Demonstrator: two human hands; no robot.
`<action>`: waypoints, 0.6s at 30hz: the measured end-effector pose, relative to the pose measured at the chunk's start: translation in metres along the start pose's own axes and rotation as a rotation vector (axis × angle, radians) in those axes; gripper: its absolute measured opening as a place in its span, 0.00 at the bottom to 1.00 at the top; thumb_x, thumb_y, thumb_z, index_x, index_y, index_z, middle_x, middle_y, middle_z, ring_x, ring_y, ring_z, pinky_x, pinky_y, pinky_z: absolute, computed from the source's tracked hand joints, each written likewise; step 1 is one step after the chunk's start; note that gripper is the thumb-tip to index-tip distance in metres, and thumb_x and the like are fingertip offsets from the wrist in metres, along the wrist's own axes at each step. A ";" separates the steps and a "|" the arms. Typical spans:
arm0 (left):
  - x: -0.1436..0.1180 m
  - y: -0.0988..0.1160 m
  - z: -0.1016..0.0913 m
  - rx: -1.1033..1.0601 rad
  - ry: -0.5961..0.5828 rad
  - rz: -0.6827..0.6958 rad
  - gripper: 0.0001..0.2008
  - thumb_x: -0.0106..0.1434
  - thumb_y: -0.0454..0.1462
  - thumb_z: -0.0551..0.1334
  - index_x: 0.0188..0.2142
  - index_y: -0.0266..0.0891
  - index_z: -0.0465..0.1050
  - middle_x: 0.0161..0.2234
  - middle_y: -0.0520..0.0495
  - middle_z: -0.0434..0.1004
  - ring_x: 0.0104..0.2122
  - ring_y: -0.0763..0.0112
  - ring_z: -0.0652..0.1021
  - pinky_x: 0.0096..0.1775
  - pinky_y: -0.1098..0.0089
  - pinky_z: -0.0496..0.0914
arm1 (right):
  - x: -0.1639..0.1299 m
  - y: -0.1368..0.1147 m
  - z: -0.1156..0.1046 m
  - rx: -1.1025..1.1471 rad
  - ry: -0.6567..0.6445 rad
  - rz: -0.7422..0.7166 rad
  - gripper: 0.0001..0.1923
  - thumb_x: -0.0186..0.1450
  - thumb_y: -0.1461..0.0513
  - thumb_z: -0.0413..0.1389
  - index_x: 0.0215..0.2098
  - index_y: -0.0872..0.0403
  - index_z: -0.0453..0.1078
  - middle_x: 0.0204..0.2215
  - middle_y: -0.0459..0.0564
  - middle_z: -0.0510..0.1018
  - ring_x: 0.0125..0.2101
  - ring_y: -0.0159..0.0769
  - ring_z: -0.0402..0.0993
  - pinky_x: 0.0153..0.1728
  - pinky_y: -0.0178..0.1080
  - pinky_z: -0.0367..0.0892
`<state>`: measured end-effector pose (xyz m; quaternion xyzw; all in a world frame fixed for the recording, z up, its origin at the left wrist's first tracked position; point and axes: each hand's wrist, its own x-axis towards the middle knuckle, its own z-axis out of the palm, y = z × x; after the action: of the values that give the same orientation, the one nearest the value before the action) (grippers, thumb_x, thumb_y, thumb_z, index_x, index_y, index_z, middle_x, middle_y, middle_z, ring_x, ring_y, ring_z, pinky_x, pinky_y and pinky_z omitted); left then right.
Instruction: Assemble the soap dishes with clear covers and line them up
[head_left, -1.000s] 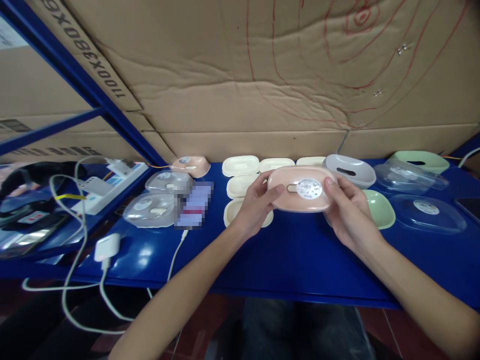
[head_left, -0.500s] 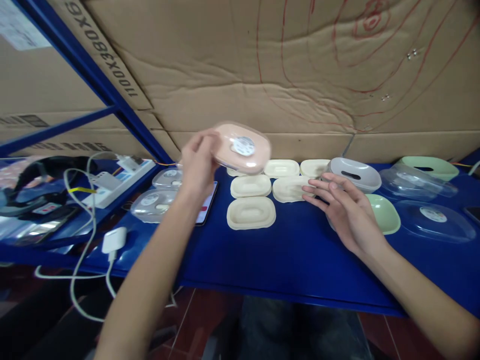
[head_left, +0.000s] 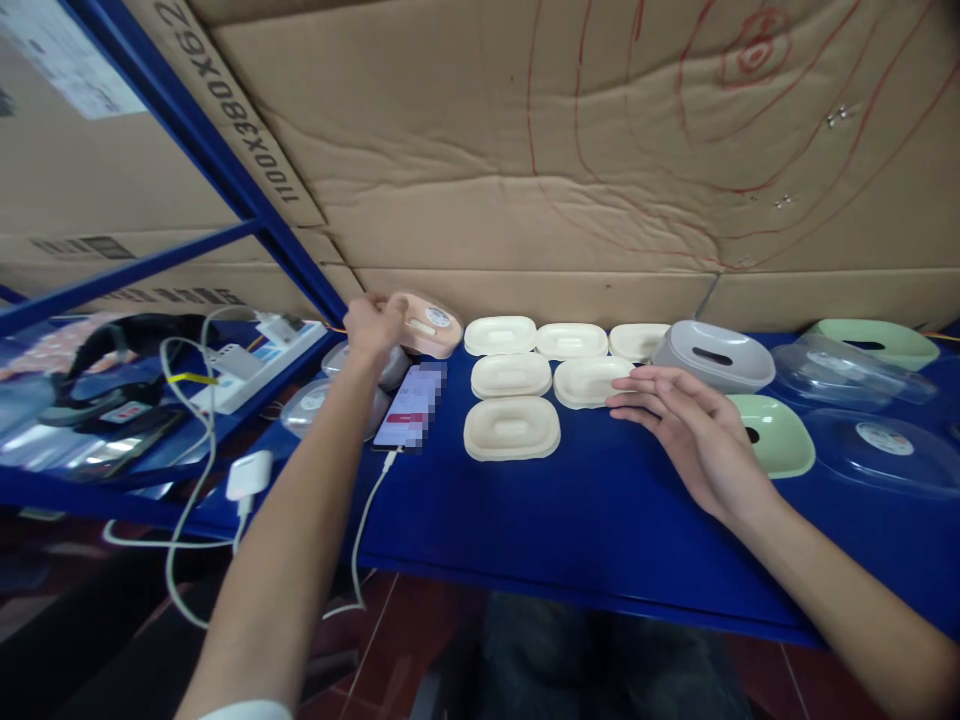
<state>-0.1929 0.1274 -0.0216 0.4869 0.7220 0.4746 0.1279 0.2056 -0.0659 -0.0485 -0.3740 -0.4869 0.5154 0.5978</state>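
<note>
At the back left of the blue tabletop, my left hand (head_left: 377,328) is closed on the left end of a pink oval soap box (head_left: 426,326) with a clear lid and a round white label. The box rests at or just above the table surface, behind the phone. Fingers stretched out, my right hand (head_left: 690,425) hovers over the right end of a cream oval tray (head_left: 592,382) with nothing visible in it. Whether the fingertips touch that tray I cannot tell. Several more cream trays (head_left: 511,428) lie in rows to its left and behind it.
Right of my right hand are a grey slotted box (head_left: 712,352), a green dish (head_left: 784,440) and clear lids (head_left: 885,455). A charging phone (head_left: 409,405) lies left of the trays. Further left are lidded boxes (head_left: 307,405), a power strip (head_left: 262,375) and cables. Cardboard (head_left: 450,130) stands behind.
My left hand has carried the pink soap box left and down, from above the trays to the back left. The phone is now uncovered. My right hand stays over the trays.
</note>
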 end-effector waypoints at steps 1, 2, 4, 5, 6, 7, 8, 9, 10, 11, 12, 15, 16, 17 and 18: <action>-0.003 0.001 0.003 0.058 0.023 0.000 0.14 0.72 0.40 0.66 0.51 0.32 0.78 0.50 0.31 0.84 0.58 0.42 0.80 0.60 0.49 0.72 | 0.000 0.000 0.001 -0.008 -0.004 -0.003 0.13 0.73 0.48 0.67 0.49 0.46 0.83 0.49 0.51 0.88 0.49 0.46 0.87 0.56 0.54 0.82; -0.006 0.002 0.006 0.098 0.036 0.003 0.15 0.72 0.40 0.66 0.52 0.31 0.79 0.52 0.29 0.84 0.59 0.42 0.80 0.61 0.49 0.71 | -0.001 -0.001 0.001 -0.016 -0.006 -0.006 0.13 0.73 0.48 0.67 0.48 0.46 0.83 0.49 0.51 0.88 0.48 0.47 0.87 0.55 0.53 0.83; -0.011 0.006 0.012 0.169 0.031 0.021 0.18 0.73 0.42 0.64 0.54 0.31 0.80 0.54 0.28 0.85 0.61 0.42 0.81 0.62 0.51 0.72 | -0.001 -0.002 0.003 -0.024 -0.009 -0.006 0.14 0.73 0.48 0.67 0.48 0.46 0.83 0.48 0.52 0.88 0.47 0.47 0.87 0.53 0.53 0.83; -0.013 0.008 0.015 0.207 0.022 0.031 0.19 0.74 0.43 0.63 0.55 0.31 0.80 0.55 0.28 0.85 0.61 0.43 0.81 0.63 0.52 0.72 | -0.001 -0.002 0.003 -0.022 -0.009 -0.006 0.14 0.73 0.48 0.68 0.48 0.46 0.83 0.48 0.52 0.88 0.47 0.47 0.87 0.52 0.52 0.83; -0.015 0.011 0.018 0.245 0.013 0.040 0.20 0.75 0.44 0.62 0.56 0.31 0.80 0.56 0.28 0.85 0.62 0.42 0.80 0.63 0.52 0.72 | -0.002 -0.002 0.003 -0.017 -0.011 -0.004 0.13 0.73 0.48 0.68 0.47 0.47 0.84 0.47 0.52 0.88 0.47 0.46 0.87 0.52 0.51 0.83; -0.016 0.013 0.021 0.285 0.003 0.048 0.21 0.76 0.45 0.61 0.57 0.31 0.81 0.57 0.27 0.85 0.63 0.42 0.80 0.63 0.52 0.72 | -0.002 -0.003 0.003 -0.010 -0.017 -0.002 0.13 0.73 0.48 0.68 0.47 0.47 0.84 0.47 0.52 0.88 0.46 0.46 0.87 0.51 0.50 0.83; -0.017 0.016 0.024 0.324 -0.007 0.055 0.22 0.76 0.45 0.59 0.57 0.31 0.81 0.58 0.26 0.84 0.63 0.41 0.80 0.64 0.52 0.72 | -0.002 -0.003 0.003 -0.002 -0.023 0.000 0.13 0.73 0.48 0.67 0.47 0.47 0.84 0.46 0.51 0.88 0.46 0.45 0.87 0.51 0.48 0.83; -0.018 0.018 0.027 0.363 -0.017 0.060 0.22 0.77 0.45 0.58 0.56 0.31 0.81 0.58 0.24 0.84 0.63 0.41 0.80 0.64 0.52 0.72 | -0.002 -0.003 0.002 0.006 -0.029 0.003 0.12 0.73 0.49 0.67 0.46 0.47 0.84 0.46 0.51 0.87 0.46 0.45 0.87 0.50 0.46 0.82; -0.019 0.020 0.030 0.401 -0.027 0.066 0.23 0.78 0.45 0.56 0.56 0.31 0.81 0.59 0.24 0.84 0.63 0.40 0.80 0.63 0.51 0.72 | -0.002 -0.003 0.002 0.013 -0.036 0.005 0.12 0.74 0.49 0.67 0.46 0.47 0.84 0.46 0.51 0.87 0.46 0.44 0.87 0.50 0.45 0.82; -0.021 0.022 0.033 0.437 -0.038 0.071 0.23 0.78 0.45 0.55 0.56 0.31 0.82 0.59 0.23 0.83 0.63 0.39 0.80 0.63 0.50 0.72 | -0.003 -0.003 0.001 0.017 -0.044 0.006 0.12 0.74 0.50 0.67 0.46 0.47 0.85 0.45 0.51 0.87 0.45 0.43 0.87 0.49 0.44 0.82; -0.023 0.024 0.035 0.471 -0.047 0.076 0.24 0.79 0.45 0.54 0.55 0.30 0.82 0.58 0.22 0.83 0.63 0.38 0.80 0.63 0.49 0.72 | -0.003 -0.003 0.001 0.017 -0.052 0.006 0.11 0.75 0.50 0.66 0.46 0.47 0.85 0.45 0.51 0.87 0.45 0.43 0.86 0.49 0.43 0.81; -0.029 0.028 0.038 0.561 -0.063 0.102 0.25 0.80 0.45 0.52 0.55 0.29 0.82 0.57 0.20 0.83 0.62 0.35 0.80 0.63 0.45 0.71 | -0.003 -0.003 0.000 0.015 -0.061 0.000 0.11 0.75 0.50 0.65 0.45 0.47 0.85 0.44 0.51 0.86 0.45 0.43 0.85 0.48 0.43 0.81; -0.031 0.029 0.039 0.586 -0.066 0.112 0.26 0.80 0.44 0.52 0.55 0.28 0.82 0.57 0.19 0.83 0.62 0.34 0.80 0.64 0.44 0.70 | -0.003 -0.003 -0.001 0.014 -0.060 -0.003 0.11 0.75 0.50 0.65 0.45 0.47 0.85 0.44 0.51 0.86 0.44 0.43 0.85 0.48 0.43 0.81; -0.033 0.030 0.039 0.609 -0.070 0.123 0.26 0.80 0.44 0.51 0.55 0.27 0.82 0.58 0.18 0.82 0.63 0.34 0.79 0.65 0.44 0.69 | -0.003 -0.003 -0.001 0.015 -0.059 -0.005 0.11 0.75 0.50 0.65 0.44 0.47 0.85 0.44 0.51 0.86 0.44 0.43 0.85 0.48 0.43 0.81; -0.034 0.030 0.039 0.630 -0.077 0.134 0.26 0.80 0.43 0.50 0.55 0.26 0.82 0.58 0.18 0.82 0.64 0.34 0.79 0.65 0.44 0.69 | -0.003 -0.003 -0.001 0.015 -0.061 -0.007 0.11 0.75 0.50 0.65 0.44 0.47 0.85 0.44 0.51 0.86 0.44 0.43 0.85 0.47 0.43 0.80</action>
<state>-0.1332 0.1239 -0.0268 0.5665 0.7944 0.2163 -0.0334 0.2071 -0.0692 -0.0464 -0.3520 -0.5021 0.5282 0.5874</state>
